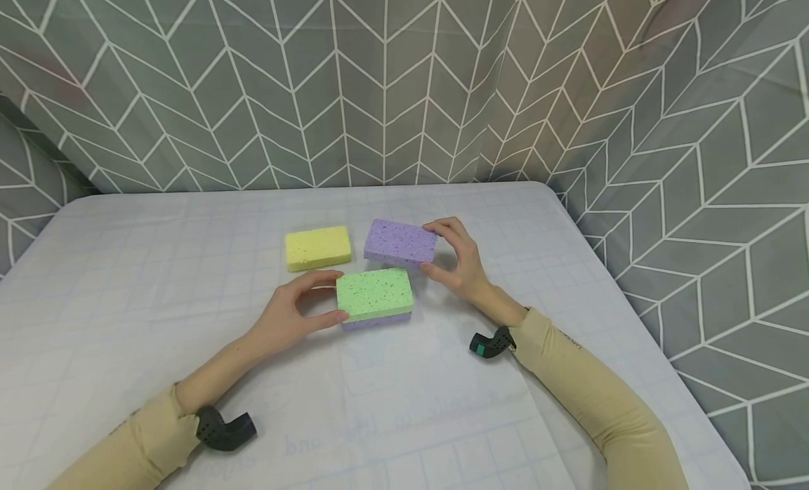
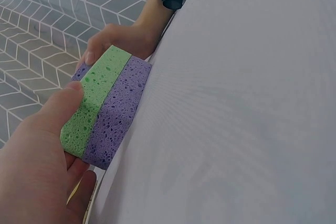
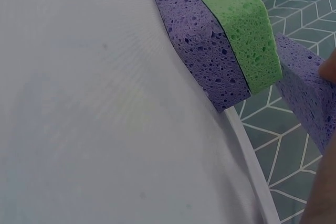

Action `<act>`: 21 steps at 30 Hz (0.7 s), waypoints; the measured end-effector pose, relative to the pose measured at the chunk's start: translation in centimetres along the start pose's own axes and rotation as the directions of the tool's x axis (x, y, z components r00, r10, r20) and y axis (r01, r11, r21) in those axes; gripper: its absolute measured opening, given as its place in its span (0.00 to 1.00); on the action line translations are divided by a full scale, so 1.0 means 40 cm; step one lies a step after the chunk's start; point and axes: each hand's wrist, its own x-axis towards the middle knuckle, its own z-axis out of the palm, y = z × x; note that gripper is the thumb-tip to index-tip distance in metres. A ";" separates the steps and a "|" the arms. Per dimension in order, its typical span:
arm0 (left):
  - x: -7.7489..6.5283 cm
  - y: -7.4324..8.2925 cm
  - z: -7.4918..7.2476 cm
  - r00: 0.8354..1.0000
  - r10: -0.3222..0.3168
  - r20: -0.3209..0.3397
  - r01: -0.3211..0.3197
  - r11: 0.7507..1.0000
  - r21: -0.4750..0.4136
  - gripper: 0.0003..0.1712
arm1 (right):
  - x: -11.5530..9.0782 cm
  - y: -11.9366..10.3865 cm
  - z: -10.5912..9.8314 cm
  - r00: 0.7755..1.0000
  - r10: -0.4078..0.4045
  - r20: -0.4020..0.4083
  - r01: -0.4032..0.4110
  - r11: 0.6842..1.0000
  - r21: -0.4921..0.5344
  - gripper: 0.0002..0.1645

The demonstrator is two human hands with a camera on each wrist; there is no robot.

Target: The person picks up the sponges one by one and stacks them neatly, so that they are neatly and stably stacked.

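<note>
My left hand (image 1: 287, 314) pinches the left end of a green sponge (image 1: 374, 293), thumb on the near side and fingers on the far side. Directly under it lies a purple sponge (image 1: 377, 322), its long edge lined up with the green one; the pair shows as two flush layers in the left wrist view. Behind the stack, my right hand (image 1: 463, 262) grips a second purple sponge (image 1: 401, 243) by its right end, between thumb and fingers. That sponge looks raised off the table in the right wrist view, beyond the green sponge (image 3: 252, 40).
A yellow sponge (image 1: 318, 248) lies on the white-covered table (image 1: 189, 265), behind my left hand and left of the held purple sponge. Grey patterned curtains (image 1: 354, 90) hang along the table's back and right edges. Dark wrist devices (image 1: 225, 429) sit at both sleeves.
</note>
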 end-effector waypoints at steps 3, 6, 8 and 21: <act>0.000 -0.001 0.000 1.000 0.005 -0.001 -0.005 1.000 -0.004 0.36 | 0.001 -0.002 0.001 1.000 -0.006 0.005 0.006 1.000 0.009 0.32; 0.000 -0.001 0.000 1.000 0.007 -0.001 -0.007 1.000 -0.008 0.36 | 0.000 -0.004 0.002 1.000 -0.010 0.009 0.010 1.000 0.011 0.32; 0.000 -0.001 0.001 1.000 0.006 0.000 -0.006 1.000 -0.010 0.36 | -0.001 -0.005 0.003 1.000 -0.009 0.011 0.009 1.000 0.012 0.32; 0.000 -0.005 0.003 1.000 0.018 -0.004 -0.018 1.000 -0.025 0.35 | -0.015 0.033 0.010 0.999 0.024 0.048 -0.029 0.993 0.117 0.33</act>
